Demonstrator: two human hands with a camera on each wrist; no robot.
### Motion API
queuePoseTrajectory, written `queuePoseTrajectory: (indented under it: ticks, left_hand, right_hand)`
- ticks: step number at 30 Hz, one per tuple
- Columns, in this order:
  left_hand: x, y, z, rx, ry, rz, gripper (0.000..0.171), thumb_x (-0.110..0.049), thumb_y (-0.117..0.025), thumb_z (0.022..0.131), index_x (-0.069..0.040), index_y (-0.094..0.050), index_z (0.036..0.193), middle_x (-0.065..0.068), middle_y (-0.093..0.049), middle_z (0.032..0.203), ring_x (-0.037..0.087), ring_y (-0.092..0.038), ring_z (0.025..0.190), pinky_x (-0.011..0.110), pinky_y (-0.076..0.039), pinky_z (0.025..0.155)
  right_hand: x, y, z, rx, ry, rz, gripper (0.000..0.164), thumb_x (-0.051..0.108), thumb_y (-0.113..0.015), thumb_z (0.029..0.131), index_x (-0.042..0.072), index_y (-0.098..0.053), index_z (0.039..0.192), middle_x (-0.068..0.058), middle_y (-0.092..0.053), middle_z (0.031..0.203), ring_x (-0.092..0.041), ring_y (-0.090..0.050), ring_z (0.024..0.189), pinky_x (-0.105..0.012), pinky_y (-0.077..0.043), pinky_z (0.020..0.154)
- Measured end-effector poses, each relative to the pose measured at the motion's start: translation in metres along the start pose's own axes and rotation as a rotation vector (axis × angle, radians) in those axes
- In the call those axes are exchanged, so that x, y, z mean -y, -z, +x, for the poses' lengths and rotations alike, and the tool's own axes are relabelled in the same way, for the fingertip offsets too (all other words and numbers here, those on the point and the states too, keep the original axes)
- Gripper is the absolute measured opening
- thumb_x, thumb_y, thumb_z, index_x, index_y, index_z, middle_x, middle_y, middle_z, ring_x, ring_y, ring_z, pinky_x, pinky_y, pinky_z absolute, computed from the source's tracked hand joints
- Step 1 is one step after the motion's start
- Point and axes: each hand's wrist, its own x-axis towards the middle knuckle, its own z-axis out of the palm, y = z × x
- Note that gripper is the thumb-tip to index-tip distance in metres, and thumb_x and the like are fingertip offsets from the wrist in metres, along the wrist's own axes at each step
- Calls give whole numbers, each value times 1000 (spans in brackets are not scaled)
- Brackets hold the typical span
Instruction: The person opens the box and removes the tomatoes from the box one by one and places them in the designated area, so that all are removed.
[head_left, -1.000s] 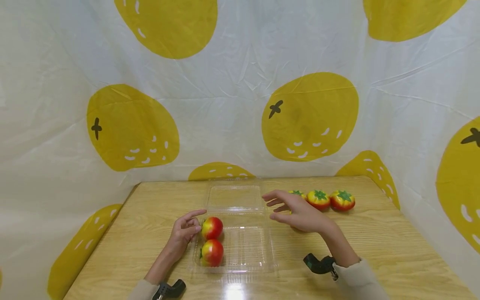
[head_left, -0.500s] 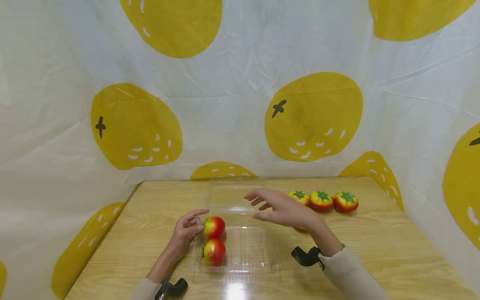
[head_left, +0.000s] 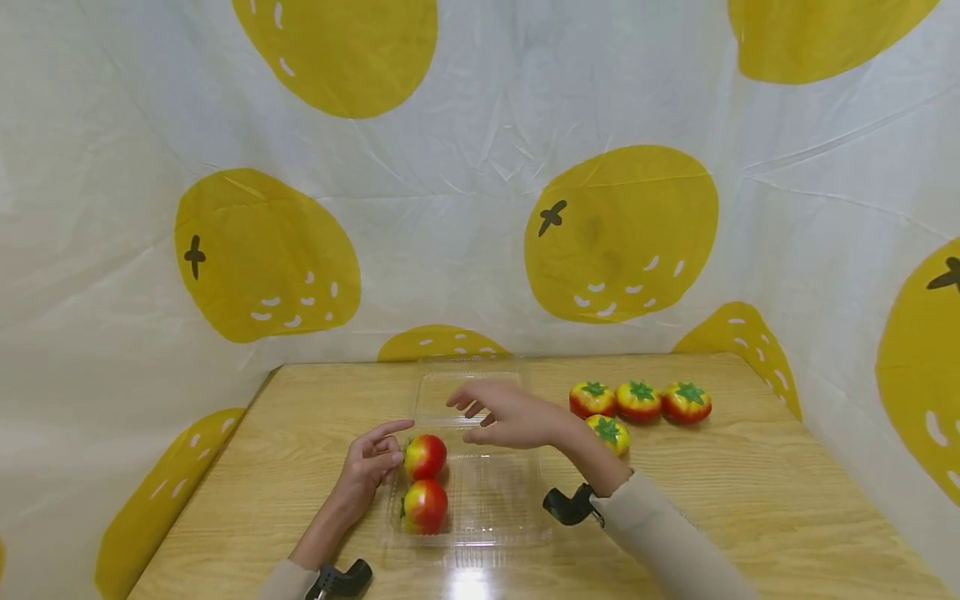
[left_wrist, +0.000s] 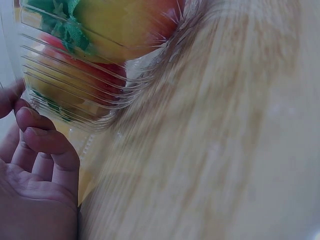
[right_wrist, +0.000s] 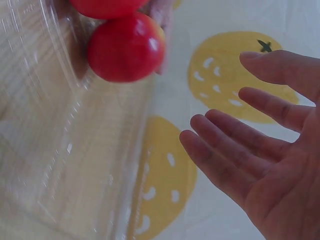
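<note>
A clear plastic clamshell box (head_left: pixel 495 500) lies opened out on the table, its lid (head_left: pixel 431 393) folded flat toward the back. Two red-and-yellow tomatoes, a far one (head_left: pixel 425 457) and a near one (head_left: pixel 425 507), sit in a row along the left side of its base. My left hand (head_left: pixel 360 473) pinches the box's left rim beside the far tomato; in the left wrist view, thumb and fingertips meet at the ribbed edge. Above the hinge area hovers my right hand (head_left: pixel 513 414), fingers loosely spread and holding nothing, as the right wrist view also shows.
On the right of the wooden table (head_left: pixel 712 500), three tomatoes (head_left: pixel 639 402) stand in a row, with another tomato (head_left: pixel 608 433) in front of them. Behind and around the table hangs a white cloth (head_left: pixel 442 250) printed with yellow fruit.
My right hand has moved left, from beside the tomatoes on the right to above the box. The left hand stays at the box's rim, and the tomatoes have not moved.
</note>
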Motion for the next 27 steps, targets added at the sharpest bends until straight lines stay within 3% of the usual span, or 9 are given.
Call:
queuePoseTrajectory:
  ticks: [6, 11, 18, 27]
  left_hand:
    - [0, 1, 0, 11, -6, -6, 50, 8, -51, 93, 19, -45, 141, -6, -57, 74, 21, -34, 55, 39, -23, 47]
    - [-1, 1, 0, 25, -4, -21, 49, 7, -50, 95, 19, -44, 142, -6, -56, 74, 21, -35, 55, 39, -23, 48]
    - [-2, 1, 0, 19, 6, -8, 49, 4, -50, 96, 18, -43, 143, -5, -56, 74, 24, -35, 56, 37, -27, 48]
    - [0, 2, -1, 13, -14, -17, 50, 8, -51, 94, 20, -45, 142, -6, -56, 72, 24, -33, 55, 40, -23, 48]
  right_hand:
    - [3, -15, 22, 57, 2, -56, 45, 16, -70, 97, 5, -57, 138, -18, -64, 136, -35, -67, 121, -33, -60, 95]
    - [5, -25, 35, 81, -7, -100, 44, 18, -71, 96, 2, -59, 135, -16, -66, 135, -32, -70, 117, -40, -59, 99]
    - [4, -37, 46, 92, -33, -147, 43, 20, -71, 96, 3, -62, 134, -11, -69, 131, -26, -70, 116, -30, -57, 99]
    - [4, -48, 54, 84, -96, -224, 44, 30, -76, 92, 11, -65, 130, -4, -71, 123, -14, -67, 108, -25, -55, 94]
